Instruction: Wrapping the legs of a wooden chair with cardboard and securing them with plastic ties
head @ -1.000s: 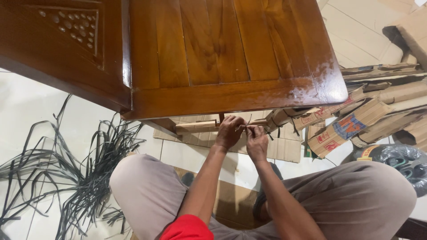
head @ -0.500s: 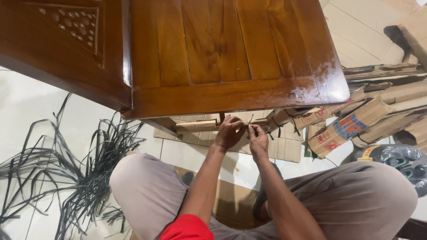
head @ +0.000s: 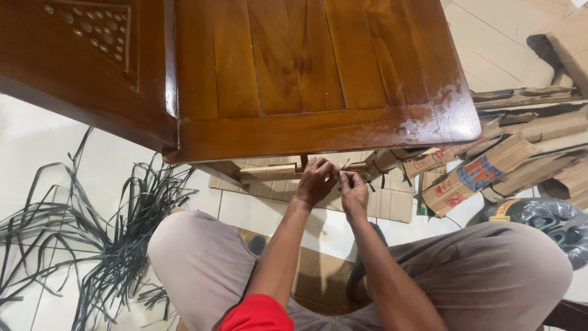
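Observation:
My left hand [head: 315, 182] and my right hand [head: 353, 191] meet just below the front edge of a glossy brown wooden table [head: 318, 132]. Both pinch a thin dark strap [head: 343, 167] wound around a cardboard-wrapped rail [head: 269, 173] under the tabletop. The fingertips of the two hands touch each other at the strap. The table edge hides the rail's upper part. My bent knees in beige trousers frame the hands from below.
A tangle of dark plastic straps [head: 92, 227] lies on the white tiled floor at left. Folded cardboard pieces [head: 484, 171] pile up at right, beside a dark plastic-wrapped bundle [head: 545, 224]. Flat cardboard [head: 386, 202] lies under the table.
Both hands stay at the strap with only slight finger shifts. The view has drifted a little.

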